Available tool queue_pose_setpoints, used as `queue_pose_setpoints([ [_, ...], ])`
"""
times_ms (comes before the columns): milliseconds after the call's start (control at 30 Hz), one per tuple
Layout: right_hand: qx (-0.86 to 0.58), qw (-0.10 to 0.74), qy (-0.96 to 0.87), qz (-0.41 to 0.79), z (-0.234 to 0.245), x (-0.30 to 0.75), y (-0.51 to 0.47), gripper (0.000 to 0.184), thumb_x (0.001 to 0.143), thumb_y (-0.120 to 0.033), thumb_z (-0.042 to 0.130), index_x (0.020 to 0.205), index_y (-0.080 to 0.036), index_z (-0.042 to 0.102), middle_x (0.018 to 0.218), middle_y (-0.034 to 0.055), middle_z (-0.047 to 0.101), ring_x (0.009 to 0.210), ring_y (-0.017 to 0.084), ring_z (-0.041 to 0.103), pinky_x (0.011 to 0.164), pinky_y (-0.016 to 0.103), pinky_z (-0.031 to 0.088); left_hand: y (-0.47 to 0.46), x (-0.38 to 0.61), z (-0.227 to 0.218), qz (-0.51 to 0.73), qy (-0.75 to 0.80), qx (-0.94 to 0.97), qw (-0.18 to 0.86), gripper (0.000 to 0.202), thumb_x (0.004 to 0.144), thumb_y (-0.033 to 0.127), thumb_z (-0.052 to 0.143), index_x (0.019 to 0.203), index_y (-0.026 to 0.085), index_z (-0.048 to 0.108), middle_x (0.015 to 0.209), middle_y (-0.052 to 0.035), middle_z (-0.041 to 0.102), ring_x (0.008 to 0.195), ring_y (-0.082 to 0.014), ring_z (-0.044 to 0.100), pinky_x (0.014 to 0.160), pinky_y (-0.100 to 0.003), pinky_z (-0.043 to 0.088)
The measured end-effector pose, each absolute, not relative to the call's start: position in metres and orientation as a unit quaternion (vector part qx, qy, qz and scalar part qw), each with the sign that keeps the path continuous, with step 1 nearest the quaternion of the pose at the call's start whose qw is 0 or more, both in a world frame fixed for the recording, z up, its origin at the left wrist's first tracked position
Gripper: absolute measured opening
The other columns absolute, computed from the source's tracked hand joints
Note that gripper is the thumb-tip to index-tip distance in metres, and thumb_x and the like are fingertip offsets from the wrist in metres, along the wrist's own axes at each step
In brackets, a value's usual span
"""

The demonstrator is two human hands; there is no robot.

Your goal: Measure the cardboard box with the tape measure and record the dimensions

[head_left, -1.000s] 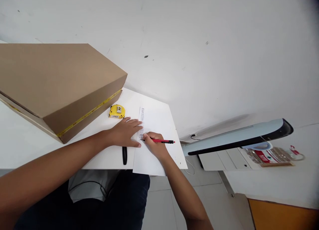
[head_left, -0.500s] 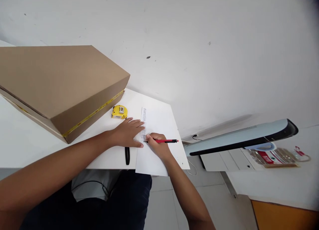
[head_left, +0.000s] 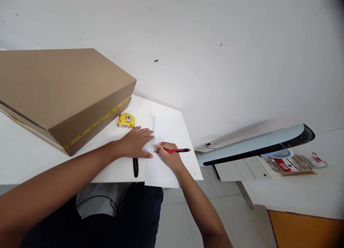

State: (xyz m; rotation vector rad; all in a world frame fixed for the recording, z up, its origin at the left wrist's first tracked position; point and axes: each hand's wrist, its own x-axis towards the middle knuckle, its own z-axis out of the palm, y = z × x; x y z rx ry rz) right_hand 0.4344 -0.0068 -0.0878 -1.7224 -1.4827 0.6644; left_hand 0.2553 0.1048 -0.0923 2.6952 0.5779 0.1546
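My right hand (head_left: pixel 168 155) is closed round a red pen (head_left: pixel 177 150), whose tip rests on a white sheet of paper (head_left: pixel 169 133) with a column of small writing along its left edge. My left hand (head_left: pixel 135 142) lies flat with fingers stretched out, pressing on the paper's left edge. A yellow tape measure (head_left: pixel 126 120) sits just beyond my left hand. A black pen (head_left: pixel 135 167) lies on the white table (head_left: pixel 27 155) under my left wrist.
A long brown cardboard box (head_left: pixel 61 90) with a yellow tape line along its side lies on the table's left part. To the right stand a white cabinet with a blue-grey and black device (head_left: pixel 258 146) and a packet (head_left: pixel 292 163). A white wall is behind.
The hands stay in place on the paper; the pen shifts very slightly as it writes. The view sways a little from head movement.
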Motion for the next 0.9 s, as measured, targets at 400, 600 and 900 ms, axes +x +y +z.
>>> queue_pose_setpoints([
  [400,-0.683,0.379,-0.574,0.245,-0.0861,0.4337,-0.0089,0.037,0.089,-0.042,0.055,0.057,-0.022,0.058,0.059,0.0002,0.056,0.062,0.017,0.051,0.059,0.03,0.04,0.1049,0.2561,-0.0927,0.053,0.202,0.96,0.188,0.08,0.084,0.068,0.059,0.148,0.023,0.045,0.165,-0.0091,0.031,0.154,-0.0284,0.024,0.125,-0.048,0.01],
  [600,-0.681,0.377,-0.577,0.247,-0.0852,0.4335,-0.0097,0.037,0.088,-0.04,0.055,0.056,-0.022,0.055,0.057,-0.0008,0.052,0.06,0.017,0.049,0.057,0.03,0.039,0.1047,0.2555,-0.0934,0.06,0.197,0.96,0.19,0.078,0.084,0.068,0.059,0.148,0.024,0.045,0.165,-0.0087,0.031,0.154,-0.0289,0.025,0.125,-0.049,0.011],
  [900,-0.69,0.375,-0.575,0.23,-0.0858,0.4332,-0.0104,0.037,0.088,-0.04,0.055,0.056,-0.022,0.055,0.057,0.0001,0.051,0.061,0.017,0.046,0.057,0.031,0.038,0.1042,0.2556,-0.0929,0.069,0.195,0.957,0.205,0.078,0.084,0.068,0.057,0.147,0.024,0.045,0.164,-0.0086,0.032,0.154,-0.0291,0.024,0.124,-0.048,0.009],
])
